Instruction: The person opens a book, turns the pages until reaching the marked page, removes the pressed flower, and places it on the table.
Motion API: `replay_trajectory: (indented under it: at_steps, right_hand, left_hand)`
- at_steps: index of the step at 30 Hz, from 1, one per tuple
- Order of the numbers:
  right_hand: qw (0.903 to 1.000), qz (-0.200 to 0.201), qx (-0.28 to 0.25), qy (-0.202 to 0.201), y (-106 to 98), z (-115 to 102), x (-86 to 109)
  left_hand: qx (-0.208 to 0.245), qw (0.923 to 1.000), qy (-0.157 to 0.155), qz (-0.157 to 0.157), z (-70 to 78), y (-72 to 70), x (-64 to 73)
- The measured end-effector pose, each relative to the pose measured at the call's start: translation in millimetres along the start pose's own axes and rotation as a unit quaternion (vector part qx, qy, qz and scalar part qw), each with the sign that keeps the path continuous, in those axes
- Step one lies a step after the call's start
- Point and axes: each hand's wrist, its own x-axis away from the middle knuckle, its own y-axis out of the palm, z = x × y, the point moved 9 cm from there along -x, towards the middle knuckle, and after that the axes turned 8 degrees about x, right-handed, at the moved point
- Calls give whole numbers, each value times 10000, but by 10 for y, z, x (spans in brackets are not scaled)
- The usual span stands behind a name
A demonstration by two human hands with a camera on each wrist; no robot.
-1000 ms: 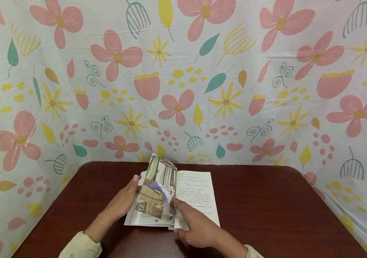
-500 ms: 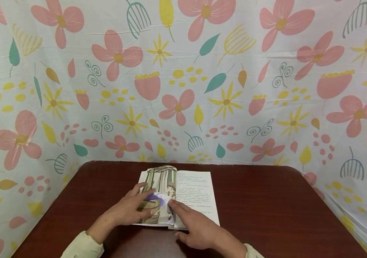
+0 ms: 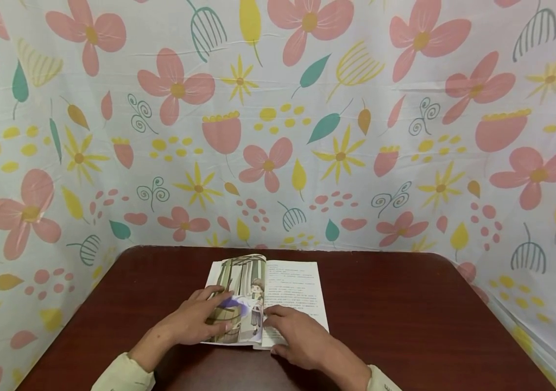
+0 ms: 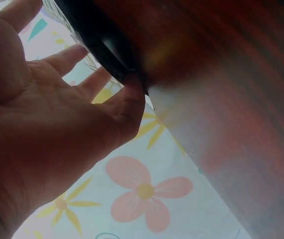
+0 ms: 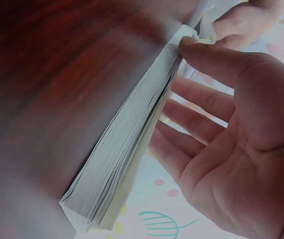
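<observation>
An open book lies on the table, its left page [image 3: 246, 271] carrying a coloured picture of a figure beside a barrel, its right page [image 3: 295, 285] printed with text. My left hand [image 3: 192, 320] rests on the picture page with fingers spread. On the lower part of the text page, close to the fold, lies my right hand [image 3: 302, 336], fingers extended. The right wrist view shows the thick page edges [image 5: 124, 134], with the thumb [image 5: 216, 59] at the book's edge. In the left wrist view the left thumb [image 4: 132, 107] reaches the dark underside of the book.
The book stands on a dark reddish-brown table [image 3: 405, 315]. A white curtain [image 3: 278, 81] printed with pink flowers and yellow and green leaves surrounds the table at the back and sides. Light sleeves [image 3: 124, 373] cover both forearms.
The raised picture leaf has come down flat on the left side. My left hand has moved from the book's left edge onto that page; the right hand has shifted slightly right from the fold.
</observation>
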Motion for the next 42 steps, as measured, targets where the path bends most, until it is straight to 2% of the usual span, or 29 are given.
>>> replay_trajectory:
  at_steps: [8, 14, 19, 27, 31, 34, 37, 40, 42]
  right_hand:
    - [9999, 36, 47, -137, 3, 13, -12]
    - [9997, 49, -8, -244, -17, 8, 3]
    - [9990, 62, -111, -437, -83, -2, 16]
    - [9951, 667, 410, -608, -238, 4, 69]
    - [9902, 981, 803, -586, -296, 1, 70]
    - [9825, 1375, 1250, -145, -403, 63, 80]
    - [9718, 1739, 1421, 724, -531, 204, 112]
    - [9611, 1922, 966, 1734, -602, 377, 161]
    - [9531, 2004, 338, 2242, -604, 468, 192]
  left_hand:
    - [-8, 10000, 62, -23, 19, 1, 7]
    - [-106, 9997, 234, 13, -4, 19, 13]
    - [-99, 9996, 262, 7, -10, 16, 15]
    - [-108, 9997, 184, -79, 24, 9, 34]
    - [-93, 9998, 122, -144, 26, 14, 35]
    - [-75, 9997, 112, -189, 17, 19, 27]
    - [-61, 9997, 128, -214, -18, 35, 16]
    - [-70, 9996, 128, -242, -56, 58, 7]
    - [-58, 9996, 112, -272, -53, 60, 8]
